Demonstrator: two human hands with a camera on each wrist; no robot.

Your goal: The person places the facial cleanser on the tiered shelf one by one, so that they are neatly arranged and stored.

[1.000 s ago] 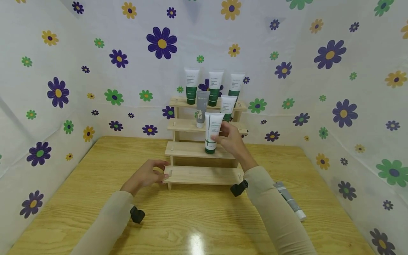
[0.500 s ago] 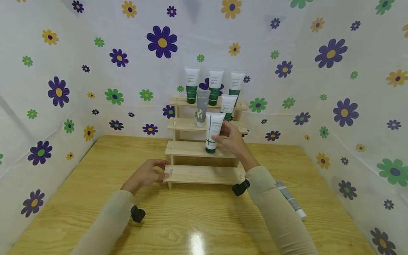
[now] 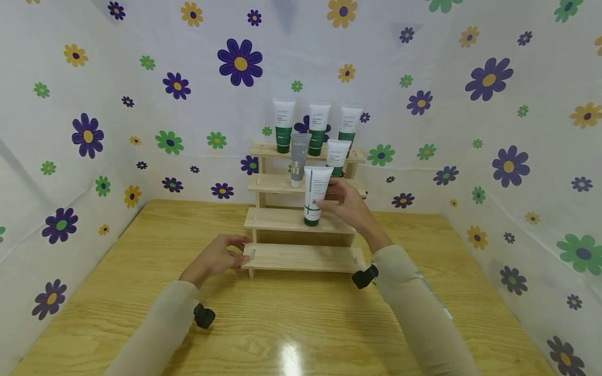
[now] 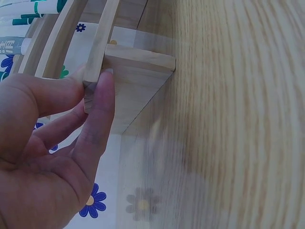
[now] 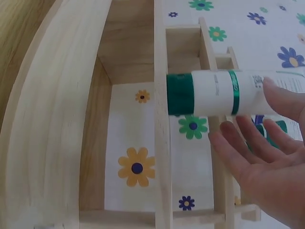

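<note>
A white tube with a green cap (image 3: 316, 196) stands cap-down on the second shelf from the bottom of the wooden tiered stand (image 3: 303, 256). Beside it is my right hand (image 3: 348, 206), thumb over the tube's right edge. In the right wrist view, the fingers (image 5: 248, 148) spread loosely off the tube's side. My left hand (image 3: 218, 258) pinches the left end of the lowest shelf; the left wrist view shows thumb and fingers around the board (image 4: 97, 62). Behind the white tube are a grey tube (image 3: 298, 159) and another white-and-green tube (image 3: 336, 154), one shelf higher.
White-and-green tubes stand along the top shelf, such as the left one (image 3: 284, 125). My right sleeve (image 3: 418, 303) mostly hides a tube lying on the wooden table (image 3: 263, 324). A flower-patterned cloth (image 3: 188, 120) surrounds the table's back and sides.
My right hand has shifted slightly right, its thumb sliding toward the tube's edge and its fingers loosening. The right sleeve now covers more of the lying tube. The left hand keeps its place.
</note>
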